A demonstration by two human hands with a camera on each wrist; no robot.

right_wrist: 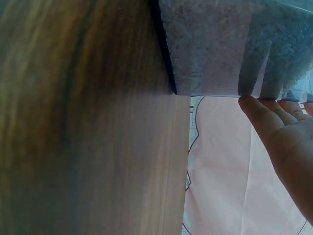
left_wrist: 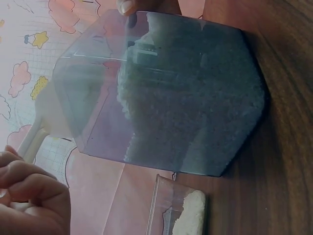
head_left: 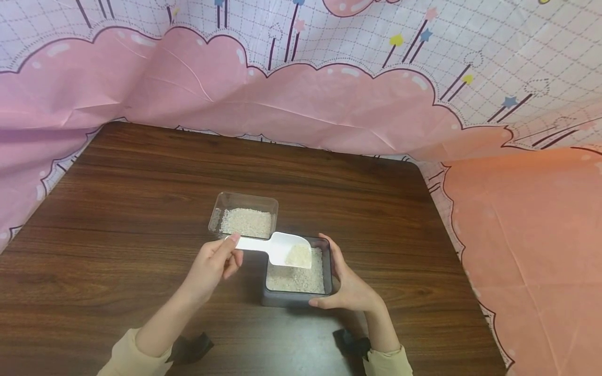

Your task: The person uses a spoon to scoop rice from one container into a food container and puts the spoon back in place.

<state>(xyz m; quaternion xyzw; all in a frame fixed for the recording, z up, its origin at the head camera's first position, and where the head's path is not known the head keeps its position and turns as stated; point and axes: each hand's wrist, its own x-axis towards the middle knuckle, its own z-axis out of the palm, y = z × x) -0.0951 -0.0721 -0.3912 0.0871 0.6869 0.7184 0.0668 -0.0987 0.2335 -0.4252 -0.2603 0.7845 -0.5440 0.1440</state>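
Note:
My left hand point(head_left: 213, 263) pinches the handle of a white scoop point(head_left: 278, 246) between thumb and fingers. A small heap of rice point(head_left: 299, 256) lies in the scoop's flat front part. The scoop is over a grey see-through container point(head_left: 287, 300), which stands on the table with a deep layer of rice point(head_left: 303, 283) inside. Around the container's right side my right hand point(head_left: 350, 287) holds on, thumb at the near wall and fingers at the far right corner. In the left wrist view the scoop point(left_wrist: 36, 137) shows beyond the container's open top, partly seen through its wall.
A smaller clear box point(head_left: 249, 199) with white rice point(head_left: 246, 222) stands behind and left of the grey container. The brown wooden table point(head_left: 141, 209) ends at a pink patterned cloth point(head_left: 305, 104) hanging behind it. Dark straps point(head_left: 190, 347) lie by both sleeves.

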